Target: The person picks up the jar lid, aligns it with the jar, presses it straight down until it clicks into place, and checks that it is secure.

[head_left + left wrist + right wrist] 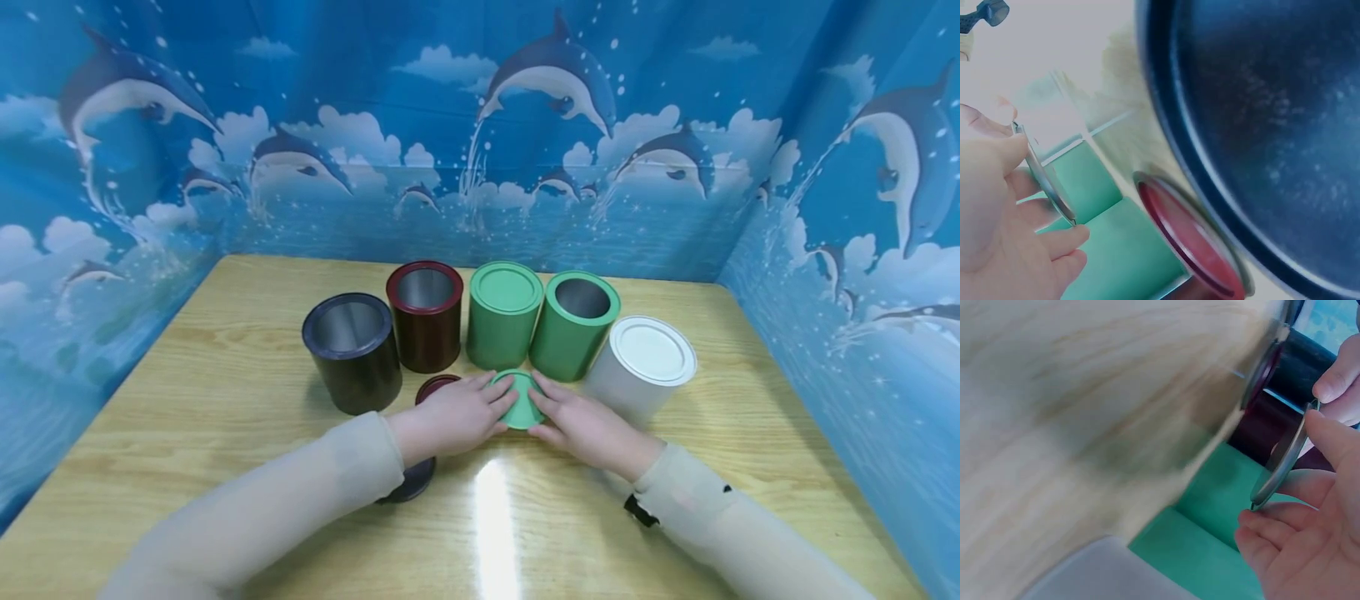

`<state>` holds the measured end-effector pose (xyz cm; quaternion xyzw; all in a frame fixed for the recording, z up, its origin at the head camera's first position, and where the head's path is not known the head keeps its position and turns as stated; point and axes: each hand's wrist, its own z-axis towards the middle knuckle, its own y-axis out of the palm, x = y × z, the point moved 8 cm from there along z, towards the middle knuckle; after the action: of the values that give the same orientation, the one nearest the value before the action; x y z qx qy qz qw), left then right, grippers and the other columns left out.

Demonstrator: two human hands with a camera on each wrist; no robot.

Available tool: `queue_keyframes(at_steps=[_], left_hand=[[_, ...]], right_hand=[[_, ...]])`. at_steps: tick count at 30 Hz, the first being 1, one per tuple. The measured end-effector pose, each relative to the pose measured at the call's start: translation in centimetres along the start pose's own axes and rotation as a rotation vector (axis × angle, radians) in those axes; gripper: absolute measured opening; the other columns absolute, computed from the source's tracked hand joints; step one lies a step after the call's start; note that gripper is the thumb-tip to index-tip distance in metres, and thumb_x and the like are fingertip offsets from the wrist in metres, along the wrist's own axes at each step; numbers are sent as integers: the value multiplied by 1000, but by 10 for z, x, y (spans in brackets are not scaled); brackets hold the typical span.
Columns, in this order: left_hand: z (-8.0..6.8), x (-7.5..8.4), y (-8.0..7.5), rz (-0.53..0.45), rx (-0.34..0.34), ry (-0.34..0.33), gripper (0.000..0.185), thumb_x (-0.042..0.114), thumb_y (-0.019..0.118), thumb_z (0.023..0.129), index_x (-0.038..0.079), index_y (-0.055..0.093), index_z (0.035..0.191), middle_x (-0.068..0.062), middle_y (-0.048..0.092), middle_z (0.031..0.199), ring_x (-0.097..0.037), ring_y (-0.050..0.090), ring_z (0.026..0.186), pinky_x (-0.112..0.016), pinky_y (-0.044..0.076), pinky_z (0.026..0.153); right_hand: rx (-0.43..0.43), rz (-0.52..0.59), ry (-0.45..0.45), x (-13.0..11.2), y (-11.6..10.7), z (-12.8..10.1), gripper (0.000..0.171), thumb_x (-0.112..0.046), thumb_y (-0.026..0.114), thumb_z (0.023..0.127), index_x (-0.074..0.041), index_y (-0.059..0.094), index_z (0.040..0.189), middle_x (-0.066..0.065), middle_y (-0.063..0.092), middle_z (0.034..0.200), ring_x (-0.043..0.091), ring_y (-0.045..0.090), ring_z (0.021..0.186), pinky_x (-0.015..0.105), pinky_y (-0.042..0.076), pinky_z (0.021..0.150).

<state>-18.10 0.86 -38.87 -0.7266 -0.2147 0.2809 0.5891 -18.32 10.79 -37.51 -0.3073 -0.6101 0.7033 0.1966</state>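
Surface: wooden table (225, 375), dolphin backdrop (555, 75) behind.
Green lid (520, 400): centre frame, before the green tins (573, 325).
Left hand (457, 414): fingers pinching lid's edge.
Right hand (581, 425): gripping opposite edge.

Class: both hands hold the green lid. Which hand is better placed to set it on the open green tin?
Right, probably: the right hand sits just below the open green tin, while the left hand holds the green lid from the far side.
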Motion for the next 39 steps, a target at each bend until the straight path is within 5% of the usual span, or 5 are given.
queue_keyframes(at_steps=[11,23,32,39], left_hand=[[-14,-1,-37,2,128,9,52,38,43,99,14,37,144,-9,31,149,-30,31,134,-41,34,104],[-20,-10,-81,-36,147,25,56,41,38,100,14,30,147,-7,22,152,-28,21,138,-40,27,108],[-12,-11,-97,-42,185,65,55,39,38,100,12,29,147,-9,23,152,-28,22,138,-38,25,109],[6,-16,-108,-61,149,59,56,40,36,100,13,26,148,-8,19,153,-27,17,139,-40,23,110]], right_hand=[[84,-32,29,-14,-35,-8,59,-30,65,88,8,50,130,24,35,143,36,47,120,42,46,90],[148,-51,60,-17,-78,-9,59,-29,65,88,5,48,133,22,34,144,36,50,117,44,48,87],[126,-57,86,-9,-93,-12,58,-28,64,89,5,46,134,22,32,145,36,44,123,47,46,89],[54,-47,99,6,-106,-13,58,-29,60,92,3,42,137,21,29,147,36,44,124,46,45,90]])
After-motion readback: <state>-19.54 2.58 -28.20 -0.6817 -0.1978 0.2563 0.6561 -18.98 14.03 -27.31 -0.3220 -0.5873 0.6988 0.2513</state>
